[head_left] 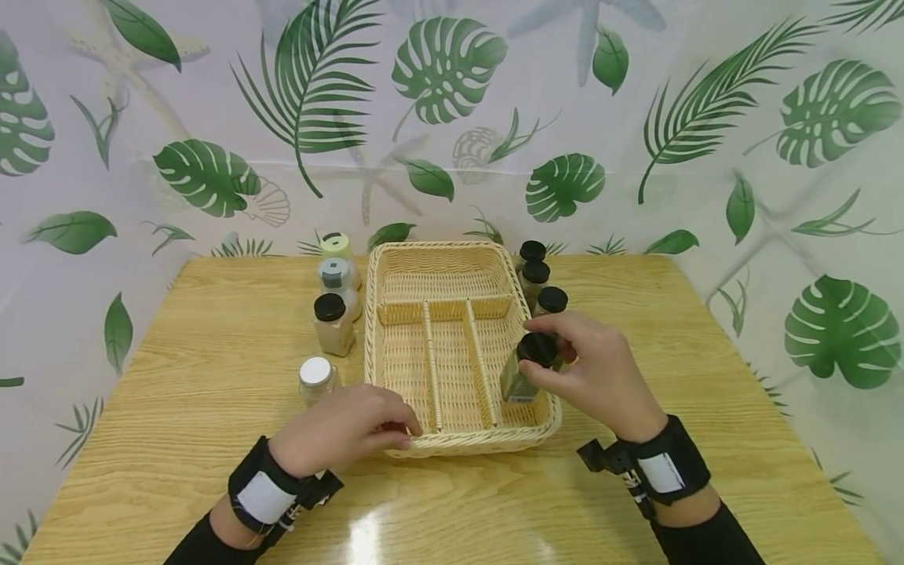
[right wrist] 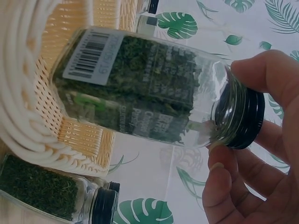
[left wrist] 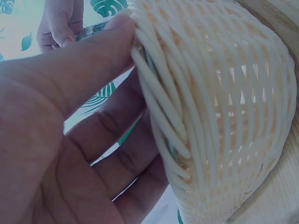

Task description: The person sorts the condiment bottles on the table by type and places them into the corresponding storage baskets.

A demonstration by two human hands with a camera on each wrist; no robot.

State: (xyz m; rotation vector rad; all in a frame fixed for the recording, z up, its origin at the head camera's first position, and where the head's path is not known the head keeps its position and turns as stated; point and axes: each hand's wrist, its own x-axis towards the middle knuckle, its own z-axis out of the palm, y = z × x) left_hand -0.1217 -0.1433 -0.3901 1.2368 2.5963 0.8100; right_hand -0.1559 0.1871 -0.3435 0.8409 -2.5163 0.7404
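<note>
From where I stand, the herb jar (head_left: pixel 519 380) is at the near right corner of the wicker basket (head_left: pixel 487 441), over its right-hand narrow compartment; whether its base touches down I can't tell. The right hand (head_left: pixel 600 365) pinches it about the black lid. The left hand (head_left: pixel 353 424) grips the basket's near edge, toward the left corner. More black-lidded jars (head_left: pixel 535 275) line the basket's right edge on the tabletop (head_left: pixel 741 400); a white-lidded jar (head_left: pixel 318 377) stands off its left.
</note>
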